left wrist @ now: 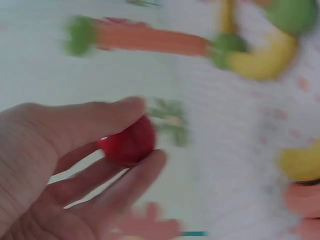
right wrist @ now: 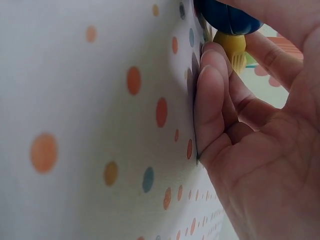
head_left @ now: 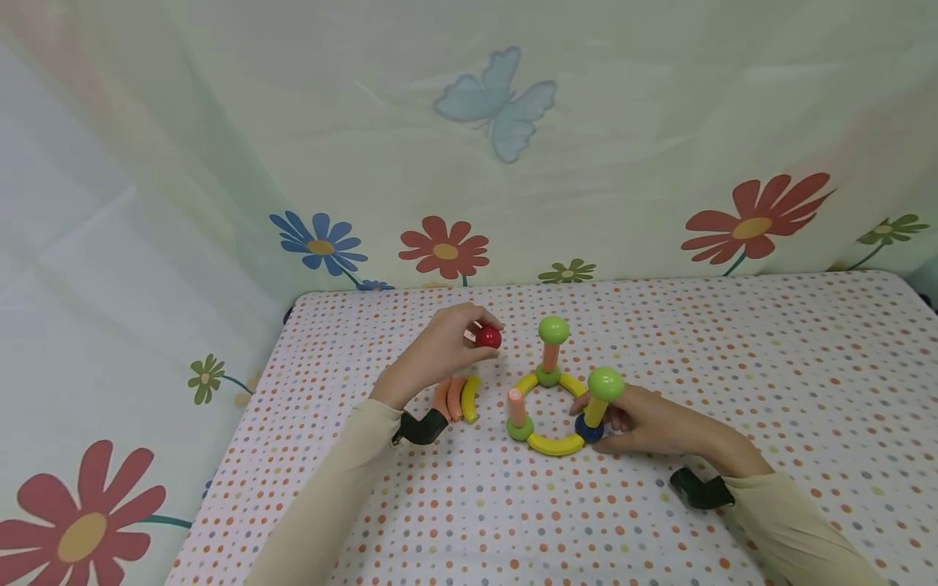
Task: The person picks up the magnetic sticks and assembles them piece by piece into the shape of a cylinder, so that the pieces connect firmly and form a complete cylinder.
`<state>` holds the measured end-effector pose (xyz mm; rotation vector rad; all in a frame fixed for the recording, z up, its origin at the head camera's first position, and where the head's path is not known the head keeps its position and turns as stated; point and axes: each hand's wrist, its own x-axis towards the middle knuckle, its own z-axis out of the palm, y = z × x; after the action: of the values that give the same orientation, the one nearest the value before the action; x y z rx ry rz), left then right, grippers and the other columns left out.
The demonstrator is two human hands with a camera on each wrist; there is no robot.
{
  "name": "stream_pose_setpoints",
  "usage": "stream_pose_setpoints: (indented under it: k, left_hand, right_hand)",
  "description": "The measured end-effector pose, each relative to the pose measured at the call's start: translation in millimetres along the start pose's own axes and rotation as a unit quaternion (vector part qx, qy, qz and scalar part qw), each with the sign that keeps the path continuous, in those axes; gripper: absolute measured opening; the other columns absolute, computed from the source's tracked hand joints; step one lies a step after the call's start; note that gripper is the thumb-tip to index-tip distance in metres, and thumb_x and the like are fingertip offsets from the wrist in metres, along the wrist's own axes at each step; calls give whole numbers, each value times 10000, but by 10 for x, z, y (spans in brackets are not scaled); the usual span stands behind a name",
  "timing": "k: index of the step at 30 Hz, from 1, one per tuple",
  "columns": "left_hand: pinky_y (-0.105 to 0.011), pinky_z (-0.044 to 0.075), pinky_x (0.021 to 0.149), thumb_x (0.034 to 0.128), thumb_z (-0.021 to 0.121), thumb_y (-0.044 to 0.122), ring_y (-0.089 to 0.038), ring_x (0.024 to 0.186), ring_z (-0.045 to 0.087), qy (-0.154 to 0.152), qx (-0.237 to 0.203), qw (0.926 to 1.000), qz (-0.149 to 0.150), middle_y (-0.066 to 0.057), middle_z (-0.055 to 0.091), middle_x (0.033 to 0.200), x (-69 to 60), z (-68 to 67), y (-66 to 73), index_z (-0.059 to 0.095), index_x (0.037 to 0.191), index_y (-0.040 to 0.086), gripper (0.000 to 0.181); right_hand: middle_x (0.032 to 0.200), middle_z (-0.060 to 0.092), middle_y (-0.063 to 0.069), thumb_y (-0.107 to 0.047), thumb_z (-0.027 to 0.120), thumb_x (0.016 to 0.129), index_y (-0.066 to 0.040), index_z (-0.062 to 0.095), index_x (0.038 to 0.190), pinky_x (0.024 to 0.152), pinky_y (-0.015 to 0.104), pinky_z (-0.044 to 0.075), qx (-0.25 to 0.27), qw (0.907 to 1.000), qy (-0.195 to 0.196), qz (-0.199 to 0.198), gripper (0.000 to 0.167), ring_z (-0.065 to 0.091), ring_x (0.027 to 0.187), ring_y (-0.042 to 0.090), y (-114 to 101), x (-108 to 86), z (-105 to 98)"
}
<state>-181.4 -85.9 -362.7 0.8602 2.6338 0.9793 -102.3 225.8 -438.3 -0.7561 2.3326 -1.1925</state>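
In the head view the two hands are apart, one on each side of a ring of toy pieces. The left hand (head_left: 449,348) pinches a red ball (head_left: 489,338) between thumb and fingers. Beside its wrist lie two orange curved pieces (head_left: 448,399) and a loose yellow curved piece (head_left: 471,399). The right hand (head_left: 655,419) grips a blue ball (head_left: 588,430) at the ring's side nearest it; a yellow stick (head_left: 594,413) stands on that ball with a light green ball (head_left: 606,384) on top. Between the hands, yellow curved pieces (head_left: 555,444) form the ring. On its side toward the left hand, a bare-topped orange stick (head_left: 516,407) stands on a green ball (head_left: 520,429). Farther away than both hands, another orange stick (head_left: 551,356) carries its own light green ball (head_left: 553,330).

In the left wrist view, which is blurred, the red ball sits between the left thumb and fingertips, with the curtain (left wrist: 45,65) behind it. Part of the ring shows beyond the hand.

In the right wrist view the blue ball is beside the right thumb, and the curled fingers rest against the dotted tablecloth (right wrist: 75,110).
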Motion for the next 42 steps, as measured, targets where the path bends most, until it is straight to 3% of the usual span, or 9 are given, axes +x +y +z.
stream_pose_setpoints:
  k: [6, 11, 14, 23, 38, 42]
  left_hand:
    - [-229, 586, 841, 868, 863, 66, -199, 1035, 679, -209, -30, 9989, 425, -53, 706, 1143, -336, -252, 431, 723, 1186, 30, 350]
    - [-211, 566, 832, 857, 861, 23, -210, 1008, 674, -656, 424, 9930, 889, -63, 705, 1075, -470, -240, 730, 726, 1139, 9, 313]
    - [-219, 560, 839, 856, 865, 36, -205, 989, 664, -763, 665, 9903, 949, -63, 697, 1056, -500, -206, 821, 732, 1137, 5, 313]
    - [-233, 576, 835, 853, 871, 70, -206, 982, 645, -832, 727, 9915, 683, -78, 671, 1106, -485, -95, 837, 733, 1186, -6, 368]
    - [-231, 579, 849, 865, 857, 36, -217, 994, 653, -788, 724, 9914, 757, -102, 666, 1130, -485, -38, 827, 724, 1185, -10, 350]
    - [-242, 579, 872, 854, 875, 70, -215, 1032, 663, -770, 649, 9923, 718, -96, 669, 1140, -492, -31, 803, 707, 1220, -9, 410]
  right_hand:
    - [975, 600, -13, -173, 840, 899, -86, 650, 1316, 641, 255, 435, -28, 10000, 36, -60, 466, 484, 766, 110, 23, -11, -3]
    - [977, 597, -14, -158, 840, 897, -87, 650, 1310, 638, 253, 427, -63, 9999, 61, -117, 460, 479, 760, 110, 26, 5, -1]
    - [1017, 619, -17, -157, 840, 898, -95, 650, 1312, 646, 259, 430, -63, 9999, 70, -127, 460, 485, 771, 118, 22, 22, 5]
    - [1041, 639, -15, -151, 842, 895, -109, 654, 1307, 657, 268, 436, -34, 10000, 87, -24, 455, 493, 788, 138, 17, 34, 12]
    - [1128, 653, -2, -152, 837, 903, -100, 643, 1321, 690, 280, 446, 13, 9999, 143, 41, 463, 510, 841, 145, -14, -15, 41]
    - [1078, 633, -7, -160, 837, 904, -103, 646, 1316, 671, 277, 436, -50, 9998, 207, 50, 458, 493, 816, 141, -14, -34, 56]
